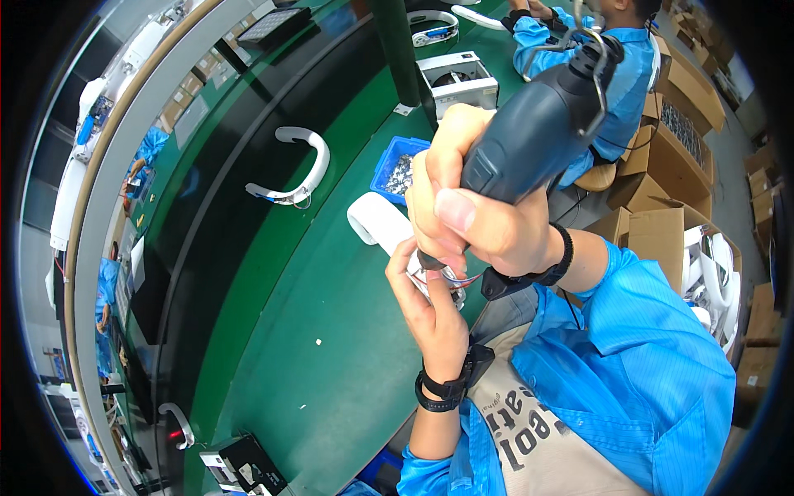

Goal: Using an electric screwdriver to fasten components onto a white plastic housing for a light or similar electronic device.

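My right hand (488,202) is wrapped round a dark electric screwdriver (529,124), which hangs from a metal hook at its top end. Its tip points down at a white curved plastic part (385,221) with coloured wires. Below it, my left hand (434,318) grips that white part near its wired end; the right fingers hide some of the grip. The rounded far end of the part sticks out to the left over the green table. Just beyond it stands a blue bin (395,165) of small metal pieces, probably screws.
Another white curved part (308,174) lies on the dark conveyor (256,215). A white box-shaped device (457,80) stands at the back, a black-and-white box (240,467) at the front left. Cardboard boxes (653,240) line the right, near a co-worker in a blue jacket (624,91).
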`<state>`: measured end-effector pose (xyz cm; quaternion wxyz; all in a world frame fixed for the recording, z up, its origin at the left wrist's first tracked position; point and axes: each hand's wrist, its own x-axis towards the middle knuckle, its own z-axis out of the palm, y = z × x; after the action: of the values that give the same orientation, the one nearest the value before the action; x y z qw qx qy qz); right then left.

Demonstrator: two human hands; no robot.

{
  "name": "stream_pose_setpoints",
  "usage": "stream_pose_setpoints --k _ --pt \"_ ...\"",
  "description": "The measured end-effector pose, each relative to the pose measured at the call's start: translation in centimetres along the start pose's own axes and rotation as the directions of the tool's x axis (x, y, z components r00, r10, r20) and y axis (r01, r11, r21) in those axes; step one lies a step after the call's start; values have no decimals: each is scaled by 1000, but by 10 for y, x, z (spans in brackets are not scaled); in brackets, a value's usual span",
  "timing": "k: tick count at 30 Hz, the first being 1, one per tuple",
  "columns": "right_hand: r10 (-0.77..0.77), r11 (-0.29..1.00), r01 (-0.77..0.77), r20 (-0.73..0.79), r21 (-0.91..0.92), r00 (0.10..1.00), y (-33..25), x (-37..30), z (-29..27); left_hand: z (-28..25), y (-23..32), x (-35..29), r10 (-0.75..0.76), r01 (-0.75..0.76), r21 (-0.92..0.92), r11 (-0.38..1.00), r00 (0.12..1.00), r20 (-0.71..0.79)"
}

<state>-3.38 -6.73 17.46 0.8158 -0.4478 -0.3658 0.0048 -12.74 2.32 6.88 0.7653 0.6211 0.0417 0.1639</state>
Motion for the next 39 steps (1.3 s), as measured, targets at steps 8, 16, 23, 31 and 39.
stream_pose_setpoints --k 8,16,23,31,39 --pt "-95 985 111 117 -132 989 12 6 9 -8 -23 -7 -14 18 79 997 998 -58" --pt "-93 960 123 129 -252 987 13 7 14 -5 -16 -6 20 -18 36 999 999 -39" --pt "152 975 -144 32 -171 988 -10 2 14 -4 0 -3 -87 86 -50 995 996 -20" --pt "83 996 -93 -338 -14 938 -31 -22 -64 -51 28 10 -208 206 100 973 978 9" --pt "141 896 -298 -425 -330 894 -9 -46 -127 -125 27 73 36 -43 541 840 999 22"
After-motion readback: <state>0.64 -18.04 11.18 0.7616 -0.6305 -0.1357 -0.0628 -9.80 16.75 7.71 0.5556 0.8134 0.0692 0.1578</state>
